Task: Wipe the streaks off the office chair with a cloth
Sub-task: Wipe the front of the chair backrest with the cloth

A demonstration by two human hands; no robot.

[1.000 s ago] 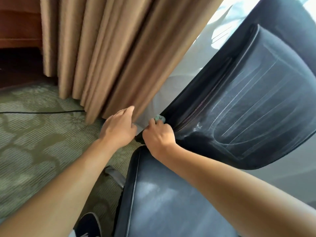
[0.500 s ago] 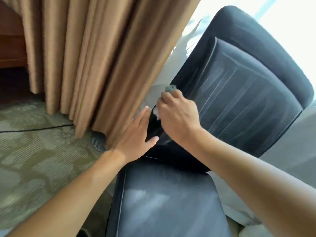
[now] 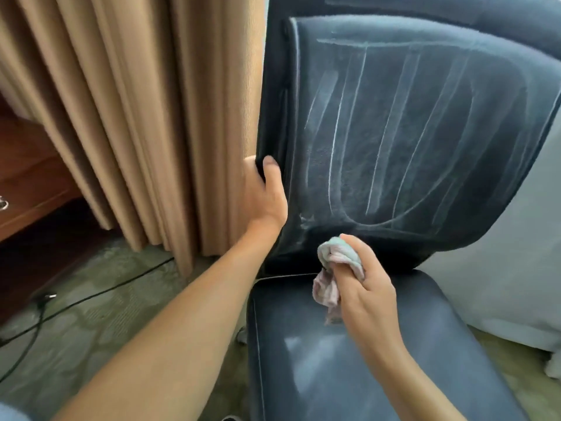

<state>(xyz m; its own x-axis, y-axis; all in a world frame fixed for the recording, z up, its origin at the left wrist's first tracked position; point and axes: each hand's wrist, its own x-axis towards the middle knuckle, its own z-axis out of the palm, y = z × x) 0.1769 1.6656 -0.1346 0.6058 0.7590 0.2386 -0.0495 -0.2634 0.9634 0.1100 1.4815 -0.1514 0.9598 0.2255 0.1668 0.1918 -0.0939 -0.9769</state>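
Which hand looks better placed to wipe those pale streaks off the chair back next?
Probably the right hand: it holds the cloth just below the streaks. The left hand grips the edge of the backrest, apparently steadying it.

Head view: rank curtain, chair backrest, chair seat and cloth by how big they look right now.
1. Curtain and backrest: each fills a similar share of the frame, too close to rank.
2. Seat: smaller, though partly hidden by the right arm and cut off by the frame's edge.
3. Cloth: by far the smallest, bunched in the right hand.
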